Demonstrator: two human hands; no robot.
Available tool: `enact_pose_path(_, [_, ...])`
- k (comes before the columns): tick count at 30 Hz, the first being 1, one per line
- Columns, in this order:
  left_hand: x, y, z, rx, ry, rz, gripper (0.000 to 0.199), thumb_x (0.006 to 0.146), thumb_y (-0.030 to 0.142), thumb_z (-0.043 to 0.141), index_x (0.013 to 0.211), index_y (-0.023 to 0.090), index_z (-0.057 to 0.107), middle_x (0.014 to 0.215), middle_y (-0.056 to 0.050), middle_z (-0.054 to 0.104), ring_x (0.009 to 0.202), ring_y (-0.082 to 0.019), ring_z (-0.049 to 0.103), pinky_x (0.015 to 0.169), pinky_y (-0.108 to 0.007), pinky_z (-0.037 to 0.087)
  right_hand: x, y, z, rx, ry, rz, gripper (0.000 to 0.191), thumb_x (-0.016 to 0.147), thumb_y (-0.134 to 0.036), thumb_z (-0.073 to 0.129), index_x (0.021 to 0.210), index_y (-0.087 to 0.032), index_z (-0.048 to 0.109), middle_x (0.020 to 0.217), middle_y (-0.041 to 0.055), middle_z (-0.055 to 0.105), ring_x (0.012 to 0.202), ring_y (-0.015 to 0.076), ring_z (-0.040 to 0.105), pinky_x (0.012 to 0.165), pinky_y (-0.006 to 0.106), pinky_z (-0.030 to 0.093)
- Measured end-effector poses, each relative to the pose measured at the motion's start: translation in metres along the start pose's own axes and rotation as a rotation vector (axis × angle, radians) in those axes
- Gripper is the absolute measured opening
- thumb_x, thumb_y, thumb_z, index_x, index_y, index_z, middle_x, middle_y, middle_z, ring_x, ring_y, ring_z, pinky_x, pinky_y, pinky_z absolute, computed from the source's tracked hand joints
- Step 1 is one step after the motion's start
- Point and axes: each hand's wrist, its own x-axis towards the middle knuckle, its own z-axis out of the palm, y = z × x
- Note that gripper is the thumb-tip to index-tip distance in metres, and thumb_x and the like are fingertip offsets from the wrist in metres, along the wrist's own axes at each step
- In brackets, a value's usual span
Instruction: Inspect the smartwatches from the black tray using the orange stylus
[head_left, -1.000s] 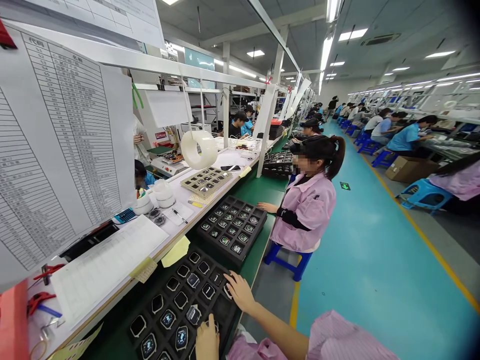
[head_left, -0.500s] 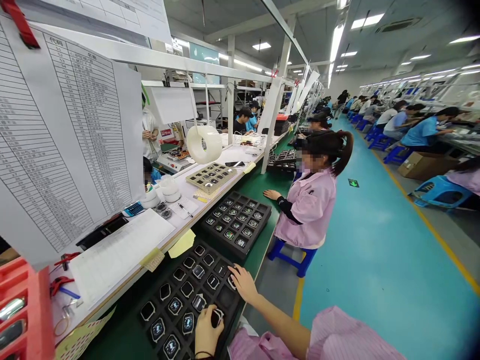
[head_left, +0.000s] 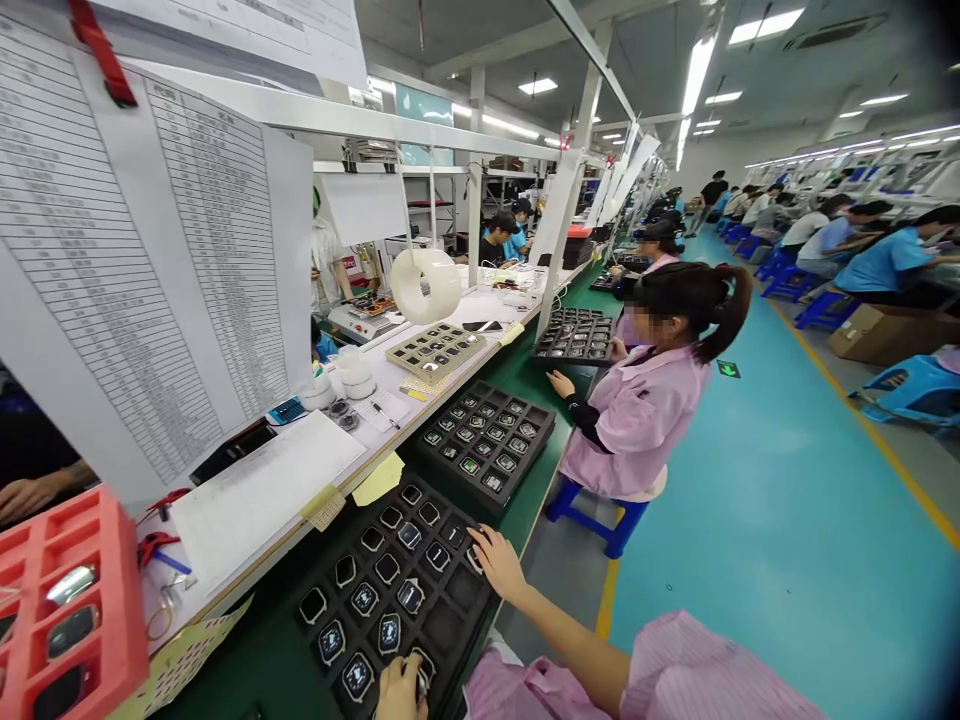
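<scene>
A black foam tray [head_left: 450, 655] lies on the green bench in front of me, with square smartwatches [head_left: 389, 633] in several of its slots. Some watch screens are lit with a dial, others dark. My left hand [head_left: 401, 690] is closed around a smartwatch [head_left: 424, 672] at the tray's near end, its fingers over the edge of the case. At the tray's right side, my right hand [head_left: 499, 565] rests with fingers extended and slightly apart. Its fingertips touch a smartwatch [head_left: 473, 558] that they partly cover. Two slots between my hands hold no watch.
Beyond stands another black tray [head_left: 517, 480] of watches. A co-worker in pink [head_left: 637, 400] sits past it, holding a further tray [head_left: 576, 335]. On the left are a red foam tray [head_left: 124, 590], paper sheets [head_left: 262, 490] and a hanging list [head_left: 217, 270]. A tape roll [head_left: 426, 286] hangs above the shelf.
My left hand has moved toward the tray's near end with the smartwatch, uncovering a slot. My right hand stays about the same. The co-worker now holds up a tray. The view shifted slightly.
</scene>
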Motion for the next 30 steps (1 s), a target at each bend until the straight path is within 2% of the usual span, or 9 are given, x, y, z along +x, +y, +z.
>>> enact_pose_path(4, [-0.002,0.008,-0.003,-0.009,0.068,0.044,0.057,0.079,0.003,0.047,0.132,0.022,0.052,0.115,-0.009,0.063,0.112,-0.022,0.055,0.1,-0.031,0.039,-0.001,0.001,0.001,-0.006,0.006,-0.007,0.042,0.098,-0.033,0.028,0.134,-0.033,0.05,0.127,0.0064,0.058,0.11,0.0216,0.057,0.086,0.037,0.05])
enact_pose_path(8, [-0.003,0.014,-0.02,-0.092,-0.01,0.043,0.063,0.072,-0.001,0.05,0.131,0.021,0.054,0.121,-0.009,0.06,0.116,-0.021,0.053,0.101,-0.03,0.039,-0.003,0.001,0.003,-0.009,-0.007,0.001,0.042,0.098,-0.031,0.028,0.134,-0.032,0.049,0.128,0.0062,0.057,0.111,0.0219,0.056,0.088,0.038,0.049])
enact_pose_path(11, [-0.003,0.016,-0.037,-0.193,-0.057,0.046,0.058,0.069,0.001,0.056,0.125,0.016,0.06,0.114,-0.011,0.065,0.113,-0.024,0.056,0.1,-0.032,0.04,-0.004,0.003,0.004,-0.015,-0.034,0.009,0.043,0.098,-0.032,0.027,0.134,-0.029,0.049,0.129,0.0075,0.056,0.112,0.0225,0.055,0.089,0.038,0.048])
enact_pose_path(16, [-0.013,0.006,-0.053,-0.335,-0.022,0.036,0.043,0.075,0.013,0.057,0.117,0.021,0.065,0.116,-0.007,0.067,0.111,-0.021,0.059,0.102,-0.032,0.041,-0.007,0.006,0.005,-0.025,-0.083,0.01,0.046,0.098,-0.036,0.023,0.135,-0.027,0.048,0.129,0.0088,0.055,0.113,0.0233,0.054,0.088,0.037,0.048])
enact_pose_path(20, [-0.031,-0.008,-0.056,-0.339,-0.007,-0.022,0.043,0.074,0.012,0.059,0.116,0.022,0.066,0.115,-0.007,0.066,0.11,-0.022,0.058,0.101,-0.033,0.041,-0.009,0.008,0.007,-0.024,-0.098,0.012,0.047,0.098,-0.038,0.02,0.136,-0.028,0.047,0.129,0.0096,0.054,0.112,0.0246,0.054,0.087,0.039,0.048])
enact_pose_path(24, [-0.046,-0.019,-0.053,-0.256,-0.046,-0.116,0.044,0.069,0.004,0.059,0.109,0.02,0.068,0.11,-0.008,0.065,0.11,-0.022,0.056,0.099,-0.031,0.04,-0.01,0.009,0.008,-0.019,-0.105,0.011,0.049,0.098,-0.038,0.019,0.136,-0.027,0.048,0.129,0.0099,0.054,0.113,0.0247,0.053,0.087,0.038,0.047])
enact_pose_path(30, [-0.048,-0.015,-0.05,-0.14,-0.11,-0.119,0.049,0.071,-0.001,0.055,0.113,0.021,0.064,0.116,-0.007,0.061,0.115,-0.021,0.052,0.1,-0.028,0.038,-0.009,0.008,0.008,-0.022,-0.096,0.011,0.048,0.098,-0.038,0.02,0.135,-0.027,0.049,0.129,0.0091,0.055,0.113,0.0241,0.053,0.087,0.037,0.047])
